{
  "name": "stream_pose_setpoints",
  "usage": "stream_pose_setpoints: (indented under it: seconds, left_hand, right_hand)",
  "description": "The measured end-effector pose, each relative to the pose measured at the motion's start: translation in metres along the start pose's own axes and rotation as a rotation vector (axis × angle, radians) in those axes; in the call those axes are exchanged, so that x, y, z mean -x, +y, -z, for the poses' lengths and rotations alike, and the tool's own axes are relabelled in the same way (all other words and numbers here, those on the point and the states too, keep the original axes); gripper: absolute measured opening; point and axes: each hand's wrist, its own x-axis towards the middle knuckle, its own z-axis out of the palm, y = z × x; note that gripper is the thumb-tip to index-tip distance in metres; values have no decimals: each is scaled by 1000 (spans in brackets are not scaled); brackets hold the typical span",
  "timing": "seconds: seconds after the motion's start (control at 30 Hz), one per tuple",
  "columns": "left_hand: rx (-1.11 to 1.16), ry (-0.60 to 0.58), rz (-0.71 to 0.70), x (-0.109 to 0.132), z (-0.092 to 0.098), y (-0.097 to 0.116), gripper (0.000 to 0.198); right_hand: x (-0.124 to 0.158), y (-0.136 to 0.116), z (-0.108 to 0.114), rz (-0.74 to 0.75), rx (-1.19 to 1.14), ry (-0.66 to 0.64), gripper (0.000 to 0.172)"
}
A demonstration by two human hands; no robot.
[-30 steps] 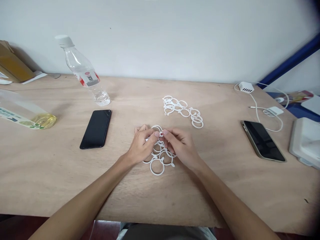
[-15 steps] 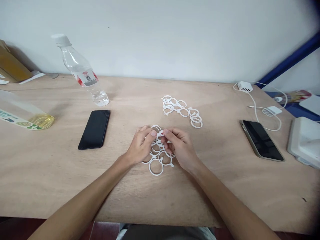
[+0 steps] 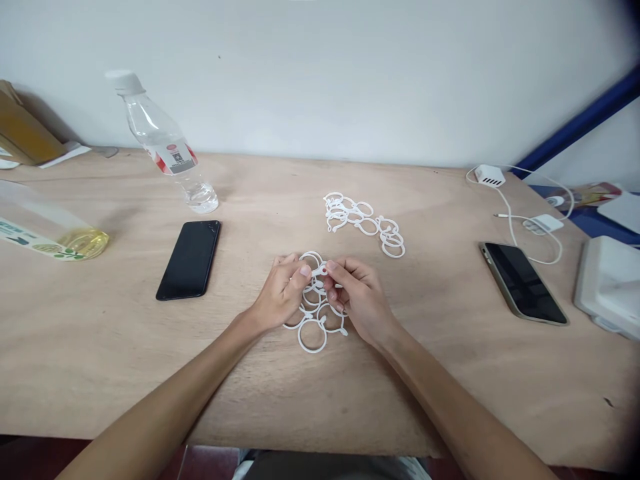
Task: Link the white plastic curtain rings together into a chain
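My left hand [image 3: 281,292] and my right hand [image 3: 361,297] meet at the middle of the wooden table [image 3: 150,347]. Both pinch the top of a cluster of linked white plastic rings [image 3: 314,333] that lies on the table between and under them. The fingertips of both hands close on one ring at the cluster's upper edge. A second pile of white rings [image 3: 364,222] lies apart, a short way beyond my right hand.
A black phone [image 3: 189,259] lies left of my hands, with a clear water bottle [image 3: 165,147] behind it. Another phone [image 3: 523,283], a white charger with cable [image 3: 510,200] and a white box [image 3: 607,283] sit at the right. A plastic bag [image 3: 50,233] lies at the far left.
My fingers have shifted slightly on the ring; the hands and the cluster stay in the same place.
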Motion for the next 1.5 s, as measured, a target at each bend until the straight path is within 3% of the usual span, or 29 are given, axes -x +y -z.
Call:
stream_pose_setpoints:
  seconds: [0.17,0.3,0.43,0.5,0.6,0.9,1.0,1.07,1.17,1.23,1.3,1.4,1.5]
  left_hand:
    - [-20,1,-31,-1,1,-2,56]
    - [-113,-31,-33,-1,1,-1,44]
    - [-277,-69,-20,1,1,1,31]
    - [-316,-94,-28,3,0,1,30]
    - [-344,-113,-23,5,0,1,32]
    - [-273,-50,-24,5,-2,0,38]
    - [-218,9,-15,5,-2,-1,38]
    - [-164,81,-7,4,-2,-2,40]
    - [-77,182,-7,4,-2,-3,47]
    - [-39,177,-20,4,-1,-3,53]
    - [-27,120,-45,3,0,-2,53]
    - [-22,50,-86,3,1,1,37]
    - [-6,95,-90,3,1,3,24]
  right_hand:
    - [-15,-8,13,84,222,65,28]
    - [-49,-24,31,369,817,203,22]
    - [-79,-34,36,405,1429,159,41]
    - [-87,-36,34,397,1620,139,40]
    - [-90,-34,33,417,1712,128,34]
    - [-85,-25,44,602,1575,117,26]
    - [-78,-24,38,612,1332,105,22]
    - [-68,-26,33,523,1038,94,16]
    - [-45,-28,27,247,590,0,21]
    - [-29,-29,26,75,375,-97,23]
    - [-18,-27,26,-26,246,-174,21]
    - [-10,-22,27,-91,174,-233,18]
    - [-11,-21,25,-91,156,-215,18]
